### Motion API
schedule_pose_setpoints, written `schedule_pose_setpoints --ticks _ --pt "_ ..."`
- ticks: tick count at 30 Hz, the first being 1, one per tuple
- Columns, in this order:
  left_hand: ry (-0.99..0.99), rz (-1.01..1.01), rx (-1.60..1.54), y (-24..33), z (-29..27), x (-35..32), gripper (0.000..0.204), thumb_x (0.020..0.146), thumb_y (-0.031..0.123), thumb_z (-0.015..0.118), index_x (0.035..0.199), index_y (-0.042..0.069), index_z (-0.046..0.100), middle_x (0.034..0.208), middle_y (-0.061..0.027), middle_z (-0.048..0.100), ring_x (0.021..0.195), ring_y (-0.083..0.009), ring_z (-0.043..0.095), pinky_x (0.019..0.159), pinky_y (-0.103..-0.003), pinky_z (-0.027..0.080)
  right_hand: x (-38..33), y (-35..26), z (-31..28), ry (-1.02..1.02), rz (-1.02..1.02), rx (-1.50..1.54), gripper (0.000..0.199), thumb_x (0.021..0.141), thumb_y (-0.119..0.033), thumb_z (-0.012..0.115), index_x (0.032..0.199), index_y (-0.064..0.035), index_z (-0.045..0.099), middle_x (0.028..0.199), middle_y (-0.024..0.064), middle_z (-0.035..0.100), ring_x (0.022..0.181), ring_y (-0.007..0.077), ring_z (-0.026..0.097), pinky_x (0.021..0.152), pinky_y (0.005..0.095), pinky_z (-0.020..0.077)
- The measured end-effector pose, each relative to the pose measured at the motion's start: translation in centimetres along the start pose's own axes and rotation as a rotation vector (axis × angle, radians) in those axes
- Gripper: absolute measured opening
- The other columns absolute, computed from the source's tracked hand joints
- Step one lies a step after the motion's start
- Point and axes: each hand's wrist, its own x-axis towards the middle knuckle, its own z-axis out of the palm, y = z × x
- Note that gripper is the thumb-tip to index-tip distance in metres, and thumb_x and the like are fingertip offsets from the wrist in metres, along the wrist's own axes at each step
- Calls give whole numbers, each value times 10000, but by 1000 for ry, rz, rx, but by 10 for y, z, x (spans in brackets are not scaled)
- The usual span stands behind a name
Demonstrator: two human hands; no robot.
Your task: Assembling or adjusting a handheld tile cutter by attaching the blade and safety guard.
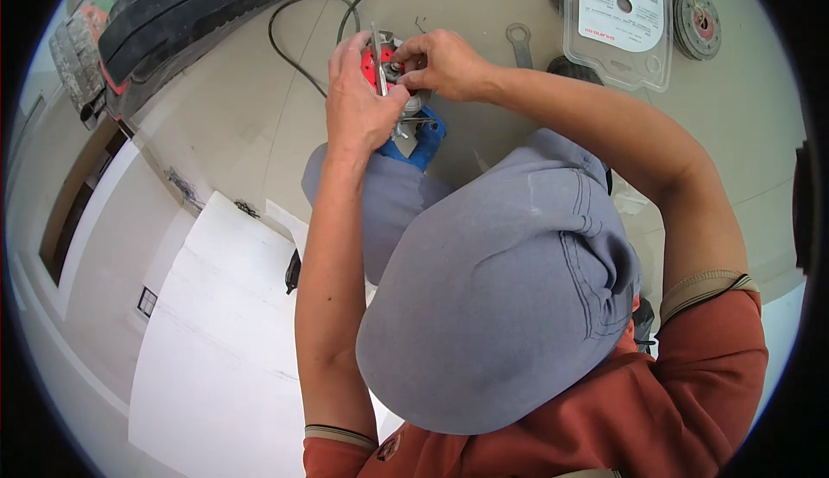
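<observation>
- The angle grinder (406, 107), a blue-bodied power tool with a red disc at its head, lay on the pale floor (484, 12) at the far side of the scene, just beyond the person's grey-trousered knees.
- Its long axis ran from near to far: the blue handle end pointed back toward the person, and the red disc end pointed away.
- The left hand (358, 102) was wrapped over the left side of the tool's head, fingers curled closed on it, with a thin metal key (377, 59) standing up just beside its thumb; whether that hand also pinched the key could not be told.
- The right hand (445, 63) came in from the right, its fingertips pinched shut on a small part at the centre of the red disc.
- Both hands met over the disc end, touching the tool; the left sat slightly nearer the handle, the right slightly farther out.
- A black cord (298, 42) looped away on the floor to the far left of the tool.
- A flat metal wrench (520, 44) lay on the floor just right of the right hand, untouched.
- Farther right sat a clear plastic case (617, 25) holding a white disc, with loose grinding discs (696, 22) beside it.
</observation>
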Motion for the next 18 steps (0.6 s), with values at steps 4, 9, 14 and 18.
schedule_pose_setpoints --ticks 4,9,14,18 --pt "114 -114 -193 -2 13 -10 766 727 174 748 1420 35 453 1353 -200 532 1255 -360 533 1060 -432 447 10 0 -9 -94 -54 -50 309 835 -129 765 1115 -4 726 923 148 751 846 251 719 794 363 559" --pt "310 -59 -120 -2 31 -21 674 774 134 688 1401 38 461 1338 -206 542 1252 -374 531 1061 -447 441 10 -4 -5 -15 -222 -268 257 828 -125 762 1049 4 742 911 149 748 805 229 710 755 369 549" --pt "373 -202 -111 8 43 -21 423 802 92 661 1219 25 625 1177 -187 658 1117 -377 614 971 -464 481 9 -13 -10 -92 -133 -205 250 821 -135 761 1036 -9 743 854 137 736 752 222 685 722 358 538" --pt "360 -252 -135 20 48 -18 423 804 97 660 1220 25 628 1111 -188 683 1071 -381 633 947 -466 490 5 9 -19 -33 -205 -312 303 827 -179 767 1088 -32 723 896 122 724 772 249 686 717 378 535"
